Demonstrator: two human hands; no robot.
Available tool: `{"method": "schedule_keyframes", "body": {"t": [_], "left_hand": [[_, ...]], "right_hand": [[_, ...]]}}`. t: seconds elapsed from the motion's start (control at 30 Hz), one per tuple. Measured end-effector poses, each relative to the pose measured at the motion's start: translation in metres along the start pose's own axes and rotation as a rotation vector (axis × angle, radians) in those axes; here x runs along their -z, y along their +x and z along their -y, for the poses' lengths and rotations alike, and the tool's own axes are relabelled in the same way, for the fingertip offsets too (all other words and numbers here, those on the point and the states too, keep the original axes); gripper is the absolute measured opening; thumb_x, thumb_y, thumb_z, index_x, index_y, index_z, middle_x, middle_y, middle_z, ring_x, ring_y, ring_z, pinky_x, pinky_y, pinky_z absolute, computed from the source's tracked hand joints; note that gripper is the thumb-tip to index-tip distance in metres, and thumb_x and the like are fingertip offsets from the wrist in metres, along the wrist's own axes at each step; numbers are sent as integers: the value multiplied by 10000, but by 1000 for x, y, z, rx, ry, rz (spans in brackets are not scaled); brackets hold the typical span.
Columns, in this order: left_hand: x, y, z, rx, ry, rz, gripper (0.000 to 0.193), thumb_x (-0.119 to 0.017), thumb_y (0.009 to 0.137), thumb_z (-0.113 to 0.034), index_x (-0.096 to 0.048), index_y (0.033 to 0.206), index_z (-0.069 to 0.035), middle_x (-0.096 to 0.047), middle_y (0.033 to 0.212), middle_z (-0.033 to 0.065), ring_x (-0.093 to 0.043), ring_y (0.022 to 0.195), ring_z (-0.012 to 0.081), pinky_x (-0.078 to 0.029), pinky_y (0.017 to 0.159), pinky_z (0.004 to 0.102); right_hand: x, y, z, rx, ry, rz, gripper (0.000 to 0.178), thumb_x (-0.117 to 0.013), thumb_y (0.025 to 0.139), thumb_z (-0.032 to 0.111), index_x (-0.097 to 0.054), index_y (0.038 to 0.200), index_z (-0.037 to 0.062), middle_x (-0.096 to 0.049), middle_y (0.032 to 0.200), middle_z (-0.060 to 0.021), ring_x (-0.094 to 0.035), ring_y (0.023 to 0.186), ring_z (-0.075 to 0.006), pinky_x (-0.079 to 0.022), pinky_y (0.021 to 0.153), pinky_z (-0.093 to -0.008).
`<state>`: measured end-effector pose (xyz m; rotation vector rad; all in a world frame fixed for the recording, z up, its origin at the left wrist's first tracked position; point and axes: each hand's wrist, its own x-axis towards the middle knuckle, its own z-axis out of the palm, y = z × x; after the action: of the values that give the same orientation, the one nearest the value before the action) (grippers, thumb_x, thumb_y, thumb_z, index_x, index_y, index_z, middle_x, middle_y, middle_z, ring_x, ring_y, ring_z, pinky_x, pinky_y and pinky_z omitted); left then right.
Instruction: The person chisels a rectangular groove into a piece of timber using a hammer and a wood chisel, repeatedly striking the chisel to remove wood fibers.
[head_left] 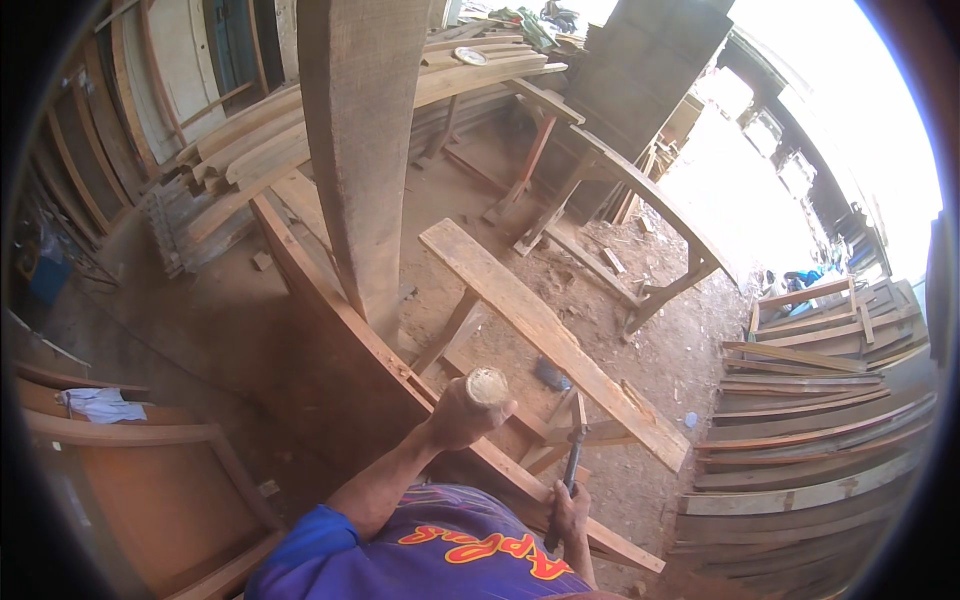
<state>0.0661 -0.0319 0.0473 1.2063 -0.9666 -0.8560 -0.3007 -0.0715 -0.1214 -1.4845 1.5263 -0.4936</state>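
Observation:
My left hand [458,418] is closed around a pale, round-ended piece of wood [488,386], seen end-on, so its length is hidden. Below it runs the upper edge of a long brown wooden panel [340,308], which stands on edge in front of my body and has a narrow slot in it. My right hand [570,512] grips a slim, dark-handled tool [572,466] on the far side of that edge. The tool points up and away from me; its exact kind is unclear.
A rough plank bench [540,330] stands just ahead, with a trestle [650,190] beyond it. A thick wooden post [362,150] rises beside the panel. Boards [250,150] are stacked at the back left, timber [800,430] lies at right, and a framed panel [170,500] is at left.

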Motion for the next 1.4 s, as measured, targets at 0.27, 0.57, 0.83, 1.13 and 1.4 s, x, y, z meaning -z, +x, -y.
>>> {"method": "schedule_keyframes", "body": {"t": [0.27, 0.57, 0.83, 1.13, 1.4], "left_hand": [[-8, -3, -4, -13, -58, -89, 141, -709, 892, -94, -609, 802, -51, -586, 637, -15, -543, 569, 75, -455, 526, 282], [-17, -8, -6, -144, 86, -101, 126, -704, 900, -87, -597, 841, -54, -577, 657, -20, -544, 591, 70, -451, 533, 272], [-17, -19, 0, -119, 123, -107, 107, -673, 931, -62, -580, 880, -52, -599, 704, 0, -594, 639, 69, -510, 552, 245], [5, -11, 26, -293, -133, -346, 111, -669, 921, -96, -570, 951, -57, -588, 745, 19, -573, 649, 98, -484, 578, 267], [6, -19, 8, -325, -278, -173, 156, -627, 968, -117, -500, 896, -61, -557, 707, 32, -520, 616, 91, -463, 569, 259]], "right_hand": [[3, -8, 38, -56, 108, 68, 286, -643, 973, 297, -578, 893, 30, -576, 644, -31, -581, 472, -143, -480, 420, -302], [4, -5, 41, -36, 146, 108, 279, -635, 982, 287, -574, 898, 28, -579, 635, -35, -589, 477, -137, -466, 422, -291], [9, 0, 16, -23, 119, 153, 264, -627, 990, 275, -559, 901, 36, -568, 628, -26, -572, 472, -129, -457, 420, -280], [10, 9, 15, 104, 139, 221, 223, -610, 1001, 302, -578, 1007, 81, -547, 661, 17, -526, 496, -86, -430, 430, -263], [13, -10, 57, -54, 143, 219, 339, -639, 999, 375, -554, 928, 54, -532, 624, 0, -529, 454, -92, -412, 400, -261]]}}
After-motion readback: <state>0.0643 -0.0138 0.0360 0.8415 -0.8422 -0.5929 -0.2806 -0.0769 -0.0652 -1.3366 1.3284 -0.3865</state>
